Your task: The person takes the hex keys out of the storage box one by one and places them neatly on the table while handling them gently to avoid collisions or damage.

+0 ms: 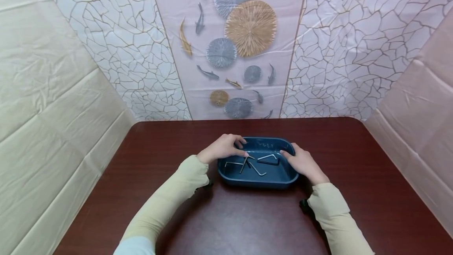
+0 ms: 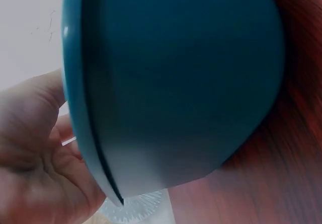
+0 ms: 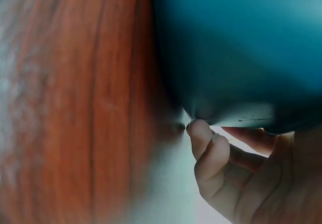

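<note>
A dark blue oblong tray (image 1: 262, 184) stands on the table with several L-shaped hex keys inside. A silver hex key (image 1: 257, 169) lies near the tray's middle; a black hex key (image 1: 267, 163) is to its right. My left hand (image 1: 223, 147) reaches over the tray's left end, thumb and index fingertips apart. Its thumb tip is right at the upper end of a dark hex key (image 1: 243, 165). My right hand (image 1: 301, 161) grips the tray's right end, thumb over the rim and fingers outside. In the right wrist view, curled fingers (image 3: 214, 156) lie against the tray's outer wall.
The reddish-brown wooden table (image 1: 230, 223) extends around the tray on all sides. Behind it hangs a patterned cloth (image 1: 238, 89) with fish and round motifs. Cream cloth walls (image 1: 70, 109) border the left and right.
</note>
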Available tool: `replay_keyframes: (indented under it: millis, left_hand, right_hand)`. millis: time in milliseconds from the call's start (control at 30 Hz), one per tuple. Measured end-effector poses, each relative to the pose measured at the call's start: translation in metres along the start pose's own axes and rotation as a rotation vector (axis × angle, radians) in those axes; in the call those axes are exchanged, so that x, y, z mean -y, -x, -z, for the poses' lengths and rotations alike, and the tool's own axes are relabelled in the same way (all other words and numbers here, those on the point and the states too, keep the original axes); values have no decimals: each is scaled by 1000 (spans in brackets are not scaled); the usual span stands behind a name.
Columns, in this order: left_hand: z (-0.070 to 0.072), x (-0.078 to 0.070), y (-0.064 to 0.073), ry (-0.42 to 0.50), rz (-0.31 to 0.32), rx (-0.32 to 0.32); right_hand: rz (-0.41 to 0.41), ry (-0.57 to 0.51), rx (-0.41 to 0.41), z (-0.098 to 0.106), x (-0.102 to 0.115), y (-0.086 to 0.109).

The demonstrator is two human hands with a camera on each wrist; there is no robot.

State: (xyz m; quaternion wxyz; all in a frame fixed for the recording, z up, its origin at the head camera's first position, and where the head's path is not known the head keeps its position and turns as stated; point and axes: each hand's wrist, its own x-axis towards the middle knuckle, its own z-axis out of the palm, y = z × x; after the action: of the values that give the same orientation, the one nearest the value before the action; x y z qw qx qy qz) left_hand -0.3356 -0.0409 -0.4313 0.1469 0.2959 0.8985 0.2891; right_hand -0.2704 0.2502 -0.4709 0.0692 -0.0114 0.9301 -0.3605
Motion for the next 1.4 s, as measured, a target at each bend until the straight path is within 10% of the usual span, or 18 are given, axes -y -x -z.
replay_keyframes:
  millis: [633,1400]
  left_hand:
    - [-15,3,-17,150,71,168]
    - [-33,5,-28,166,49,154]
  right_hand:
    - [-11,-28,1,-1,0,4]
    - [-32,-48,-18,-3,1,5]
